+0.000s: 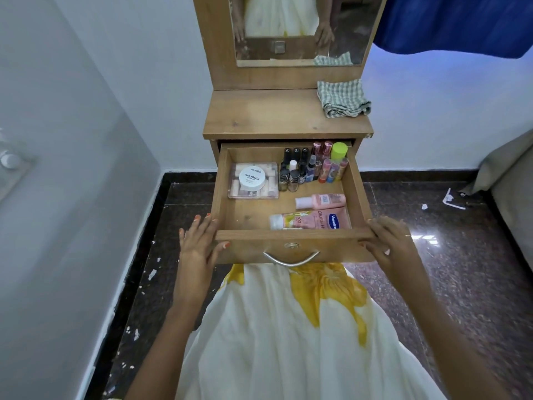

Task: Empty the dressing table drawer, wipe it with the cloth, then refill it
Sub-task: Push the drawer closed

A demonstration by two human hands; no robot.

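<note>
While the drawer [222, 183] is drawn well out from under the bench [274, 116], its front corners are held from both sides. The left grip [199, 243] is laid along the left wall with the thumb on the front panel, and the right grip [389, 243] is curled round the right corner. Inside, a white tub [252, 177] is set on a clear box [253, 194] at the left. Small bottles [294, 171] are clustered at the back right. A pink bottle [321, 200] and a pink tube [311, 220] are laid near the front. The checked cloth [341, 98] is bundled on the bench's right rear corner, below the mirror [297, 24].
</note>
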